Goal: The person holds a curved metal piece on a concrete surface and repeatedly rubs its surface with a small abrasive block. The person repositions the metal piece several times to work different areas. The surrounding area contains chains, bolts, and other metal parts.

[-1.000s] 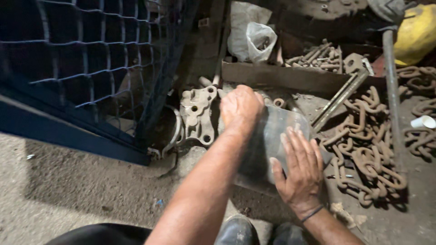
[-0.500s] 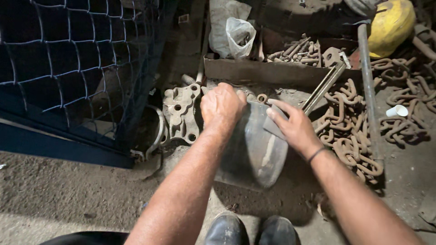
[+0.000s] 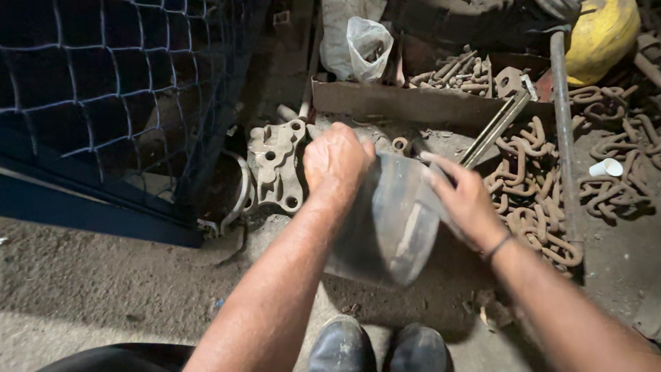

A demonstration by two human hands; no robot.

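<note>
Left hand [image 3: 335, 163] & right hand [image 3: 467, 200] both gripping clear plastic bag [image 3: 389, 220], rusty chain [image 3: 533, 207] just beside, metal casting [image 3: 275, 165] behind.

Chains [image 3: 544, 207] right of bracket [image 3: 275, 165]

Clear knotted plastic bag [image 3: 370, 43] at floor's far edge; shallow brown cardboard tray [image 3: 413, 103] just beside it.

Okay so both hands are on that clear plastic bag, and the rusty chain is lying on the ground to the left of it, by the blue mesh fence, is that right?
Not quite. Both hands, left hand and right hand, are on the clear plastic bag, but the head view shows the rusty chain on the ground to its right, away from the blue mesh fence.
</note>
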